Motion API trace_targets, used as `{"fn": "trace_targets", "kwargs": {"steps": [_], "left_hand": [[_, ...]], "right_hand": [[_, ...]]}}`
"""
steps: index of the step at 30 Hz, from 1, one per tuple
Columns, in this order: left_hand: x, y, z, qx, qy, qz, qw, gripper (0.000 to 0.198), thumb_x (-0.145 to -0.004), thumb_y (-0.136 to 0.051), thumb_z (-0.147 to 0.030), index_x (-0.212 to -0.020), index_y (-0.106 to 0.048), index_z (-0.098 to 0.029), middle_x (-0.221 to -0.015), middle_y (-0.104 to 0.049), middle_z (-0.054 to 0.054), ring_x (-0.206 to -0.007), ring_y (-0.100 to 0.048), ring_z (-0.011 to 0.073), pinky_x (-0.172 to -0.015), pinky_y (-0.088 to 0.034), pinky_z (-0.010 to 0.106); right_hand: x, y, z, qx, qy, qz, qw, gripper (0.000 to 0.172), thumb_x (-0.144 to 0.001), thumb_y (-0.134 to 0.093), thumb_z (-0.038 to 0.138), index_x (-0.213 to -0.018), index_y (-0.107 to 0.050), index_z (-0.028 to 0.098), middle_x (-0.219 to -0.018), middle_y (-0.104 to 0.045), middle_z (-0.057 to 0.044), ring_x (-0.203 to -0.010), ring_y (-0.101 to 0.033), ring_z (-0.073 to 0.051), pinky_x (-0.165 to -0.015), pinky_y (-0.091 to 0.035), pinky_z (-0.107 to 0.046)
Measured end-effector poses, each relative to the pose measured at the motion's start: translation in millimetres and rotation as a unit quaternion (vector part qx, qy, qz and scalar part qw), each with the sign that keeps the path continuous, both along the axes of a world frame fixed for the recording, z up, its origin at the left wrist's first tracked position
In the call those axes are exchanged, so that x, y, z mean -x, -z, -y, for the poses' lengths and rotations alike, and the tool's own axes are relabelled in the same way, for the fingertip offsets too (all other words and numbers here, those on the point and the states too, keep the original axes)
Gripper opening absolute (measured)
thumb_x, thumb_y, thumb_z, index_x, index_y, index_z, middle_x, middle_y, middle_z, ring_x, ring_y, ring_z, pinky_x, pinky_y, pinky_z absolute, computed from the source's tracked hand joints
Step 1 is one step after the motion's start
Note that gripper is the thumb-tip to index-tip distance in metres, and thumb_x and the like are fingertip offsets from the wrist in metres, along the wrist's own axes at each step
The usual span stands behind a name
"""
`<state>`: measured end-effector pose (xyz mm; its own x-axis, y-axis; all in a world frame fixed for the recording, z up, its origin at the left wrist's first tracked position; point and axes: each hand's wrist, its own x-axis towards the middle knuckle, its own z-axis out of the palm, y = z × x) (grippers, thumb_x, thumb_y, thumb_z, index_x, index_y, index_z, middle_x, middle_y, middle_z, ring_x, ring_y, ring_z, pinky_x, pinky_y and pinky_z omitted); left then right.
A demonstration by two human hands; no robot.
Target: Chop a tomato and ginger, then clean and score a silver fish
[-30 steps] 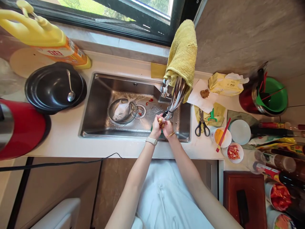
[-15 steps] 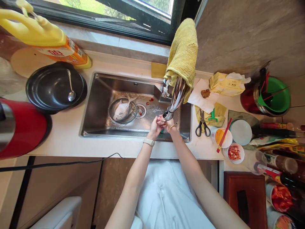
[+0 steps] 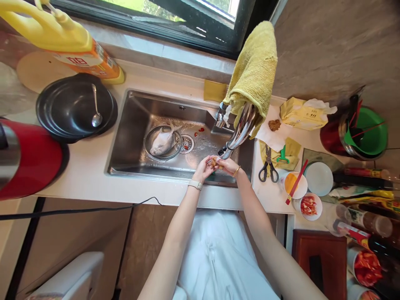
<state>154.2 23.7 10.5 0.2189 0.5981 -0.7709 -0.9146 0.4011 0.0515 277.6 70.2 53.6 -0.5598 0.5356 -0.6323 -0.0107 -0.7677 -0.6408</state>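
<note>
My left hand [image 3: 203,168] and my right hand [image 3: 229,166] meet over the steel sink [image 3: 131,125], just under the spout of the chrome faucet [image 3: 239,133]. Between their fingers sits a small knobby tan piece [image 3: 213,161], which looks like ginger. Both hands grip it. A watch is on my left wrist and a gold bangle on my right. A yellow towel [image 3: 254,75] hangs over the faucet. In the sink, a whole pale fish [image 3: 161,141] lies in a steel bowl [image 3: 147,146] beside the drain [image 3: 186,143].
Left of the sink: a black pan [image 3: 75,108] with a spoon, a yellow oil jug [image 3: 62,37], a red appliance [image 3: 28,158]. On the right: scissors [image 3: 268,164], a green peeler [image 3: 283,155], small bowls, red chopsticks [image 3: 296,181], bottles, a brown cutting board [image 3: 318,266] with a knife.
My hands have stayed under the spout, turning the tan piece between them. The view has shifted slightly, so everything sits a little further right.
</note>
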Motion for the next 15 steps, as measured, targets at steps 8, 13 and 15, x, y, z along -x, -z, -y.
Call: {"fn": "trace_targets", "kwargs": {"steps": [8, 13, 15], "left_hand": [[9.6, 17.3, 3.8, -0.011, -0.076, -0.045, 0.996, 0.015, -0.089, -0.052, -0.022, -0.087, -0.064, -0.012, -0.078, -0.068, 0.006, -0.07, -0.062, 0.0115, -0.069, -0.052, 0.024], [18.8, 24.0, 3.7, -0.018, -0.104, -0.091, 0.99, 0.014, -0.087, -0.055, -0.022, -0.094, -0.063, -0.013, -0.08, -0.067, 0.005, -0.075, -0.063, 0.0115, -0.078, -0.051, 0.026], [19.6, 27.0, 4.3, 0.0, -0.104, -0.105, 0.989, 0.011, -0.086, -0.056, -0.021, -0.093, -0.061, -0.015, -0.074, -0.065, 0.003, -0.074, -0.064, 0.0125, -0.079, -0.052, 0.029]], "right_hand": [[18.8, 14.9, -5.5, 0.047, 0.094, 0.022, 0.994, 0.018, -0.067, -0.069, 0.011, -0.083, -0.064, 0.017, -0.079, -0.071, -0.005, -0.074, -0.066, -0.016, -0.059, -0.055, -0.024], [21.4, 32.6, -11.6, 0.004, 0.06, 0.165, 0.985, 0.015, -0.074, -0.068, 0.021, -0.088, -0.062, 0.018, -0.07, -0.067, -0.001, -0.056, -0.059, -0.01, -0.046, -0.046, -0.018], [12.2, 40.4, -13.6, -0.026, 0.053, 0.254, 0.965, 0.01, -0.078, -0.065, 0.025, -0.084, -0.061, 0.018, -0.061, -0.062, 0.002, -0.046, -0.05, -0.007, -0.04, -0.039, -0.016]]}}
